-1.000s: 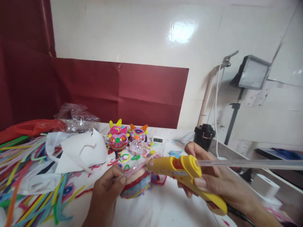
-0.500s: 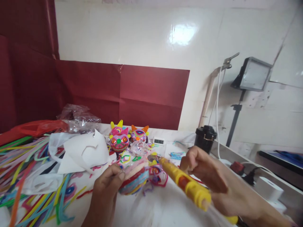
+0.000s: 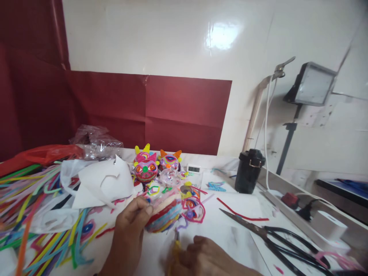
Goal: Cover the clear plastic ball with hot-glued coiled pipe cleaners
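My left hand point(image 3: 133, 218) is closed on the edge of a rounded piece covered in striped pipe cleaners point(image 3: 165, 212), in red, cream, blue and yellow. Below that piece, my right hand point(image 3: 201, 255) is closed around a yellow glue gun point(image 3: 176, 253), which is blurred and partly cut off by the lower edge. Its tip points up, close beneath the striped piece; whether they touch I cannot tell. Just right of the piece lies a flat pink-rimmed pipe-cleaner eye shape point(image 3: 193, 209).
Several finished pipe-cleaner animal heads point(image 3: 146, 168) stand at the back. Black-handled scissors point(image 3: 267, 232) and a red pipe cleaner point(image 3: 241, 212) lie at right, before a black cup point(image 3: 250, 170). Loose pipe cleaners point(image 3: 54, 237) and white cut paper point(image 3: 102, 184) cover the left.
My right hand has swung the glue gun down and left to below the striped piece, uncovering the scissors and red pipe cleaner. My left hand has stayed nearly still.
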`<state>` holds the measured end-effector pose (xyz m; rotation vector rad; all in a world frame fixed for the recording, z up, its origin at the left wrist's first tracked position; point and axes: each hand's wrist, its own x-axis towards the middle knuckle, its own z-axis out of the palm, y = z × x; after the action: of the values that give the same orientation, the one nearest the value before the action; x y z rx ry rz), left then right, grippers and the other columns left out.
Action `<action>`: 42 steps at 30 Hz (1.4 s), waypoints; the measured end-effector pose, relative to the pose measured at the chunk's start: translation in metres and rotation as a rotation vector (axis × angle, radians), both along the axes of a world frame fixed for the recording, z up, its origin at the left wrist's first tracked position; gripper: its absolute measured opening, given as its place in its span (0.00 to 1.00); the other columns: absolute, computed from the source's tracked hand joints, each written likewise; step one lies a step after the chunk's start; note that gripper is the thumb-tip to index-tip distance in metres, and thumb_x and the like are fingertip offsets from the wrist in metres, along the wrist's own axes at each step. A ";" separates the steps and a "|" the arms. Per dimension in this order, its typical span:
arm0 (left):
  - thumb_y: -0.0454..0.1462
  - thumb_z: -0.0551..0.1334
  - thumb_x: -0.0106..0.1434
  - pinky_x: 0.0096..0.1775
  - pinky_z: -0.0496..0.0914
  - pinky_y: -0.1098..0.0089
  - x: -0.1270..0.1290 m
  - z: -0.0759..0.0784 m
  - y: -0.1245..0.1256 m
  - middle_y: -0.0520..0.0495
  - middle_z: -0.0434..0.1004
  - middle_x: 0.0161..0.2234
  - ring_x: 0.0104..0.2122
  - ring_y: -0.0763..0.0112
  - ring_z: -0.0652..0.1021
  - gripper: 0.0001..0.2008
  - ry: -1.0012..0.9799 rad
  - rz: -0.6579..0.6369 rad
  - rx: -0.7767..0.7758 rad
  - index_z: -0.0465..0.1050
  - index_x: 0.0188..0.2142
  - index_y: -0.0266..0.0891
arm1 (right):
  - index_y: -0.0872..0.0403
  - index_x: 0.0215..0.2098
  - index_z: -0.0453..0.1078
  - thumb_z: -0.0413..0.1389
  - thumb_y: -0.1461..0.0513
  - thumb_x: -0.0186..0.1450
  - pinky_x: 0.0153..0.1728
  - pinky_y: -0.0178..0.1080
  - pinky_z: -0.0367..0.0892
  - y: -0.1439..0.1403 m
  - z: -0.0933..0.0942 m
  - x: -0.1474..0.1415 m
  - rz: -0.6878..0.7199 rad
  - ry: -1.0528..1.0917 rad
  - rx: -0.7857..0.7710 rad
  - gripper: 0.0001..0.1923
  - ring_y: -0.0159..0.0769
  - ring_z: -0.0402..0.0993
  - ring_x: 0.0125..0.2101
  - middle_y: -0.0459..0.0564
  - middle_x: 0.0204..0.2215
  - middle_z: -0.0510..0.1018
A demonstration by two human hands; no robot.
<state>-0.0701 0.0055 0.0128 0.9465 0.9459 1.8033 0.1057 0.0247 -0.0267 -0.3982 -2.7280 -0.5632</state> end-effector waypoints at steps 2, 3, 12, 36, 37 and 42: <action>0.38 0.69 0.44 0.23 0.60 0.74 0.001 -0.001 0.000 0.57 0.62 0.18 0.21 0.74 0.62 0.13 -0.002 -0.006 0.013 0.66 0.15 0.39 | 0.52 0.26 0.64 0.54 0.60 0.66 0.22 0.36 0.59 -0.007 0.026 0.009 0.043 0.133 -0.052 0.10 0.33 0.69 0.21 0.44 0.21 0.75; 0.38 0.68 0.45 0.23 0.60 0.74 0.002 -0.002 0.000 0.57 0.61 0.18 0.21 0.74 0.62 0.12 -0.003 -0.013 0.016 0.66 0.16 0.39 | 0.53 0.28 0.65 0.53 0.61 0.66 0.27 0.37 0.63 -0.011 0.042 0.014 0.012 0.268 -0.101 0.09 0.36 0.71 0.25 0.47 0.24 0.76; 0.40 0.67 0.47 0.23 0.55 0.74 0.007 -0.017 0.002 0.56 0.60 0.20 0.21 0.75 0.60 0.13 0.100 -0.011 0.009 0.64 0.16 0.39 | 0.53 0.44 0.70 0.54 0.59 0.68 0.46 0.45 0.61 0.008 0.095 0.031 -0.186 0.555 -0.501 0.08 0.42 0.70 0.43 0.52 0.40 0.77; 0.39 0.68 0.49 0.26 0.59 0.73 0.005 -0.015 0.001 0.56 0.60 0.21 0.23 0.73 0.62 0.13 0.051 -0.136 -0.014 0.66 0.17 0.39 | 0.57 0.25 0.70 0.61 0.53 0.59 0.27 0.34 0.59 0.028 0.080 0.027 -0.174 0.823 -1.099 0.15 0.31 0.64 0.24 0.45 0.21 0.72; 0.38 0.69 0.48 0.26 0.59 0.73 0.005 -0.015 0.001 0.56 0.60 0.21 0.23 0.73 0.62 0.13 0.047 -0.130 -0.015 0.65 0.17 0.39 | 0.57 0.25 0.70 0.61 0.52 0.58 0.26 0.34 0.59 0.028 0.080 0.027 -0.173 0.827 -1.118 0.16 0.31 0.63 0.24 0.45 0.21 0.72; 0.39 0.68 0.48 0.26 0.60 0.72 0.005 -0.016 0.002 0.55 0.62 0.22 0.23 0.72 0.64 0.13 0.046 -0.129 -0.030 0.65 0.17 0.39 | 0.57 0.26 0.71 0.59 0.54 0.60 0.27 0.34 0.60 0.028 0.082 0.028 -0.176 0.821 -1.120 0.14 0.31 0.64 0.24 0.45 0.22 0.72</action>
<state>-0.0650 0.0077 -0.0034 1.0112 0.9168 1.6609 0.1340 0.0532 0.0549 -0.8689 -1.9254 0.9662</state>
